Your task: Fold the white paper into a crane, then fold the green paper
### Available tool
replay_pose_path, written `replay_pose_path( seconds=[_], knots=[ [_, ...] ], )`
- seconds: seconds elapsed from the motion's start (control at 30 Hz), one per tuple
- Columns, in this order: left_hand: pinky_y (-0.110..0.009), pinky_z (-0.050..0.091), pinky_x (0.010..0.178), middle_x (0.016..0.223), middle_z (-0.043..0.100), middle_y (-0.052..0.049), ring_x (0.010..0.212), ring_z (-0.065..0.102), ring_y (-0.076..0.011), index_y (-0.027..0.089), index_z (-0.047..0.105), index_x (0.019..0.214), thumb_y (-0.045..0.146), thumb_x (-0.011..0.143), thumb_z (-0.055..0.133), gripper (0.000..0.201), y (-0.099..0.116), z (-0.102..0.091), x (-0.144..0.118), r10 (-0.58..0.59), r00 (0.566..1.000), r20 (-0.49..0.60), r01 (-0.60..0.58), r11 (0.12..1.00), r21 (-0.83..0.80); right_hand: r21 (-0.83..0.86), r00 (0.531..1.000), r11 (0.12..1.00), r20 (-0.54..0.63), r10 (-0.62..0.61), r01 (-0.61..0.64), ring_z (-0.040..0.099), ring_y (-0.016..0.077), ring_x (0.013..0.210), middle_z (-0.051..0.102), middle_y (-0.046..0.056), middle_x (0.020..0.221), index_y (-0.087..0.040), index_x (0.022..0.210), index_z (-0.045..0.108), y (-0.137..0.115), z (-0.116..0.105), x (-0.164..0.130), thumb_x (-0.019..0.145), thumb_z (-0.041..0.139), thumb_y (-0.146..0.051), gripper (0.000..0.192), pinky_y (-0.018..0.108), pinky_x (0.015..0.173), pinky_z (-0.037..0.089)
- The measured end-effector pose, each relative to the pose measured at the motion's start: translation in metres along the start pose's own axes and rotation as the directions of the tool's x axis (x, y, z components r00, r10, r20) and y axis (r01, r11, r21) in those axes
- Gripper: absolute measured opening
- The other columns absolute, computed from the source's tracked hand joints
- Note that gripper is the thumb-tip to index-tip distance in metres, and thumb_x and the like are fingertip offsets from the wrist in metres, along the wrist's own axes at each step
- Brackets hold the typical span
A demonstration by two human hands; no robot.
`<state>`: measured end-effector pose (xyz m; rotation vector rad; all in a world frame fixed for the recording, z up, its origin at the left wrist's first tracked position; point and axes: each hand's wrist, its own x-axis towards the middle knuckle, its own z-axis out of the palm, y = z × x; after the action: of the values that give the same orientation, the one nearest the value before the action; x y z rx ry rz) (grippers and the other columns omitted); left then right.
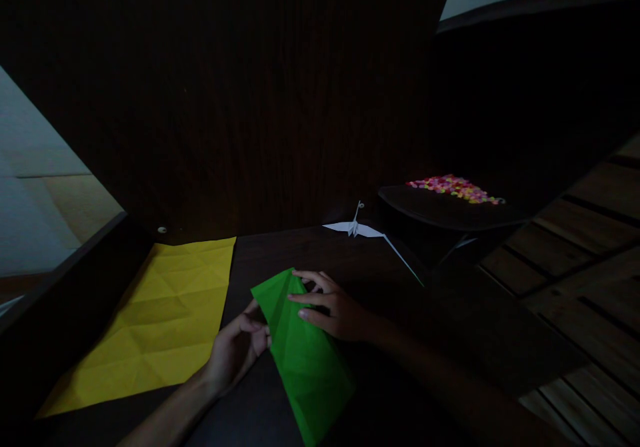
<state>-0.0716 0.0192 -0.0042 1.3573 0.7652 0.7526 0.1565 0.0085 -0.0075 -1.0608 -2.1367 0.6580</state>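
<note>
Left hand (240, 346) and right hand (334, 306) both had their grip grasping the creased green paper sheet (305, 364); just left lay a creased yellow paper sheet (170, 310)!

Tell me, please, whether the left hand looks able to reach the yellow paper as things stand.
Probably yes: the left hand is close beside the yellow paper and nothing seems to stand between them, though it is at the edge of the green paper and might need to leave that first.
</note>
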Motion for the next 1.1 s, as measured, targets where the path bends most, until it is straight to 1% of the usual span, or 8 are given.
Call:
replay_pose_path(
  seconds=[0.13,0.27,0.4,0.47,0.57,0.67,0.77,1.1],
  knots=[
    [-0.043,0.059,0.075,0.107,0.072,-0.010,0.094,0.072,-0.0272,0.023,0.055,0.125,0.035,0.082,0.046,0.046,0.000,0.005,0.000,-0.043,0.997,0.058,0.052,0.986,-0.158,0.056,0.998,0.998,-0.062,0.006,-0.002,0.045,0.0265,0.131,0.043,0.011,0.146,-0.024,0.124,0.066,0.004,0.004,0.001,0.089,0.064,-0.025,0.035,0.045,0.108,0.039],
    [-0.046,0.056,0.087,0.112,0.070,-0.008,0.099,0.070,-0.0278,0.023,0.054,0.120,0.038,0.073,0.073,0.053,-0.004,0.010,-0.001,-0.086,0.995,-0.047,0.082,0.994,-0.075,0.125,0.994,0.992,-0.104,0.020,-0.007,0.054,0.0253,0.118,0.047,0.012,0.142,-0.022,0.122,0.066,0.004,0.006,0.002,0.084,0.067,-0.023,0.037,0.044,0.101,0.045],
    [-0.047,0.055,0.090,0.111,0.072,-0.007,0.099,0.070,-0.0280,0.021,0.056,0.116,0.032,0.070,0.074,0.051,-0.003,0.011,-0.002,-0.077,0.993,-0.084,0.076,0.997,-0.019,0.269,0.978,0.960,-0.165,0.125,-0.078,0.060,0.0210,0.101,0.050,0.011,0.134,-0.023,0.120,0.064,0.003,0.007,0.005,0.079,0.070,-0.022,0.041,0.039,0.087,0.051],
    [-0.046,0.055,0.089,0.109,0.072,-0.006,0.097,0.070,-0.0275,0.020,0.058,0.114,0.028,0.069,0.070,0.047,-0.002,0.009,-0.002,-0.074,0.993,-0.087,0.075,0.997,0.000,0.428,0.955,0.892,-0.177,0.237,-0.142,0.060,0.0177,0.090,0.052,0.011,0.128,-0.023,0.122,0.060,0.005,0.008,0.007,0.075,0.072,-0.023,0.048,0.033,0.076,0.052],
    [-0.045,0.055,0.088,0.107,0.073,-0.006,0.096,0.069,-0.0271,0.019,0.062,0.113,0.024,0.069,0.064,0.044,-0.002,0.007,-0.002,-0.072,0.995,-0.071,0.074,0.997,0.024,0.671,0.910,0.702,-0.101,0.403,-0.236,0.059,0.0109,0.071,0.056,0.006,0.112,-0.023,0.123,0.050,0.012,0.010,0.010,0.068,0.077,-0.024,0.061,0.027,0.065,0.051],
    [-0.044,0.055,0.086,0.104,0.074,-0.005,0.093,0.070,-0.0268,0.019,0.065,0.112,0.023,0.069,0.062,0.043,-0.002,0.006,-0.001,-0.078,0.997,-0.029,0.078,0.997,0.015,0.741,0.881,0.604,-0.036,0.471,-0.293,0.058,0.0095,0.062,0.057,-0.005,0.080,-0.022,0.121,0.047,0.018,0.010,0.011,0.065,0.079,-0.024,0.065,0.023,0.058,0.047],
    [-0.042,0.054,0.087,0.104,0.074,-0.005,0.095,0.069,-0.0273,0.018,0.066,0.111,0.022,0.070,0.063,0.041,0.000,0.007,-0.001,-0.095,0.995,-0.028,0.095,0.995,0.004,0.725,0.887,0.616,-0.013,0.462,-0.310,0.052,0.0081,0.049,0.050,-0.011,0.062,-0.021,0.117,0.049,0.017,0.007,0.011,0.067,0.078,-0.025,0.059,0.019,0.048,0.041],
    [-0.040,0.054,0.089,0.115,0.072,-0.008,0.100,0.068,-0.0277,0.019,0.061,0.123,0.039,0.076,0.075,0.053,0.005,0.013,-0.005,-0.124,0.992,-0.003,0.124,0.992,0.010,0.708,0.867,0.630,-0.050,0.496,-0.319,0.053,0.0085,0.043,0.054,-0.011,0.058,-0.019,0.109,0.054,0.012,0.003,0.012,0.065,0.078,-0.025,0.050,0.020,0.042,0.042]
  ],
)
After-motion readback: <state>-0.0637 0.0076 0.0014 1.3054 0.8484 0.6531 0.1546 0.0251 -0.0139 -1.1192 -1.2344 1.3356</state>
